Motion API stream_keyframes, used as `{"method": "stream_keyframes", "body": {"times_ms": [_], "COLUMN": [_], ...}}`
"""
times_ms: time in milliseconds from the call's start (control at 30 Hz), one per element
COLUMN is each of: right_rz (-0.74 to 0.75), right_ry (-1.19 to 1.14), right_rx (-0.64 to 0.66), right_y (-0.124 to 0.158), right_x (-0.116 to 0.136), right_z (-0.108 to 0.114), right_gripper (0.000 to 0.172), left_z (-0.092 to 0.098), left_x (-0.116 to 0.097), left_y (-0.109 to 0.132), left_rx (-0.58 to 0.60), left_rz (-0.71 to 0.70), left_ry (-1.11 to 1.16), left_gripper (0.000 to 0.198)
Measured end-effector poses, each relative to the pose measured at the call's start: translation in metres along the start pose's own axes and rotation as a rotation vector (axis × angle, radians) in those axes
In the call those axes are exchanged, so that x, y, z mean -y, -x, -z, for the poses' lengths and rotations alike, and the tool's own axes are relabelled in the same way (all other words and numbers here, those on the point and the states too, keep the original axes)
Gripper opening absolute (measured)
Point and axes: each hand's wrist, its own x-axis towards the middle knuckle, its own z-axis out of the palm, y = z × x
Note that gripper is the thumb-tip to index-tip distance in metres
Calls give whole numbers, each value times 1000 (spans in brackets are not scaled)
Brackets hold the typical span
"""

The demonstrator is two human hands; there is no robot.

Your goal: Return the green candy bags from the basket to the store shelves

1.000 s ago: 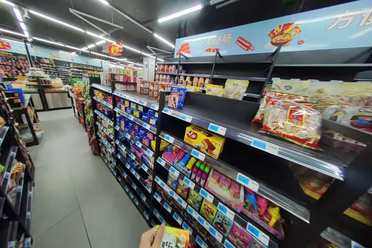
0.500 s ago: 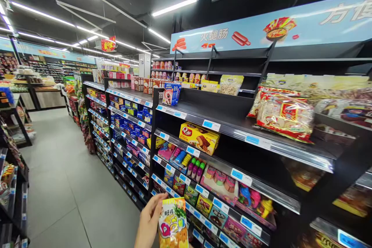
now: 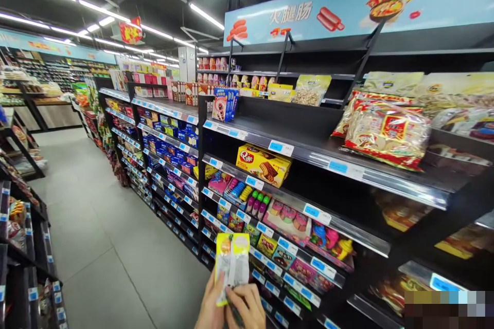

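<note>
A small yellow-and-white packet of gummy candy [image 3: 232, 259] stands upright at the bottom centre, its back with a centre seam facing me. My left hand [image 3: 211, 300] grips its lower left edge. My right hand [image 3: 247, 304] is closed at its lower right corner, fingers bent over the front. A dark, narrow shape shows below the right fingers; what it is I cannot make out. Just beyond the packet, several small candy boxes [image 3: 283, 258] line a low shelf.
To the right runs a black shelf unit with price-tag rails [image 3: 332, 164]. It carries a yellow cake box [image 3: 263, 164], a blue box [image 3: 225, 104] and clear-and-red food bags [image 3: 388, 131]. A grey tiled aisle [image 3: 92, 231] lies on the left, with another shelf [image 3: 27, 247] at its edge.
The packet has been turned from its printed front to its back. My right hand has come into view and onto it. The view has shifted slightly downward.
</note>
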Motion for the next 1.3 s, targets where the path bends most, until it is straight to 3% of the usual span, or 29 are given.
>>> {"method": "stream_keyframes", "body": {"times_ms": [133, 267, 400, 567, 667, 733, 800, 867, 967, 1067, 1300], "right_rz": [44, 30, 0, -88, -275, -572, -903, -1117, -1219, -1249, -1287], "right_ry": [119, 129, 190, 199, -20, -208, -432, -652, -789, -803, -892], "right_rx": [160, 231, 211, 136, 96, 70, 66, 82, 135, 211, 270], "right_y": [-11, -7, -2, 0, 8, 16, 23, 30, 37, 43, 46], "right_x": [11, 12, 12, 10, 6, 4, 4, 4, 5, 5, 0], "right_z": [19, 29, 30, 31, 30, 26, 21, 16, 17, 24, 41], "right_gripper": [26, 26, 27, 27, 16, 11, 23, 41, 54, 55, 48], "left_z": [-1, -2, -2, 2, -3, -9, -15, -17, -16, -14, -25], "left_x": [-15, -18, -13, -9, -10, -10, -10, -9, -6, -5, -4], "left_y": [3, 5, 10, 17, 18, 18, 16, 14, 10, 5, -4], "left_rx": [83, 81, 42, 18, 18, -5, -63, -118, -200, -270, -296], "left_rz": [145, 128, 146, 164, 55, -43, -24, 52, 45, 27, 54], "left_ry": [237, 254, 263, 235, 152, 75, -6, -60, -100, -135, -169], "left_gripper": [45, 51, 56, 47, 42, 59, 76, 77, 63, 51, 48]}}
